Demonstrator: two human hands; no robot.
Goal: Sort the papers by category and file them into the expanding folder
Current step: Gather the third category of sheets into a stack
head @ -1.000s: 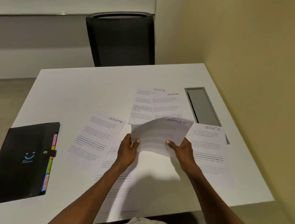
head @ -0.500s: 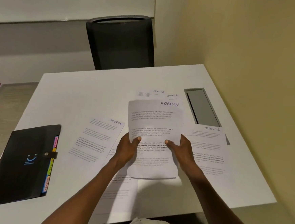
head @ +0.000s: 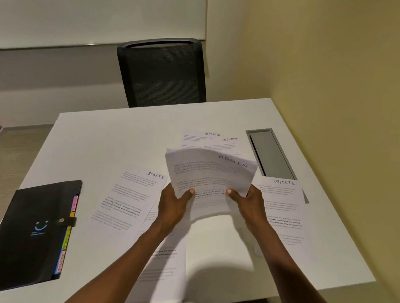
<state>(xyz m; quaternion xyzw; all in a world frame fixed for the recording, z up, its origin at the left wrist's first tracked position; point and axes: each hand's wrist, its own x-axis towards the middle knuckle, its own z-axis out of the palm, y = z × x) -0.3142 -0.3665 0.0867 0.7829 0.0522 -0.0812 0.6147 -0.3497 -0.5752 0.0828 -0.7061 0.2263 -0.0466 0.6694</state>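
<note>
Both grips, left hand [head: 174,203] and right hand [head: 250,203], pinch ADMIN sheet [head: 210,176]; keep flat, start separate pile off SPORTS sheets [head: 213,141], bench far edge.

Papers [head: 130,201] lie mid-table [head: 113,142], the folder [head: 27,235] to their left, a chair [head: 162,74] behind.

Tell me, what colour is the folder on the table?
The folder is black with a small blue smiley mark, shown best in the head view.
</note>
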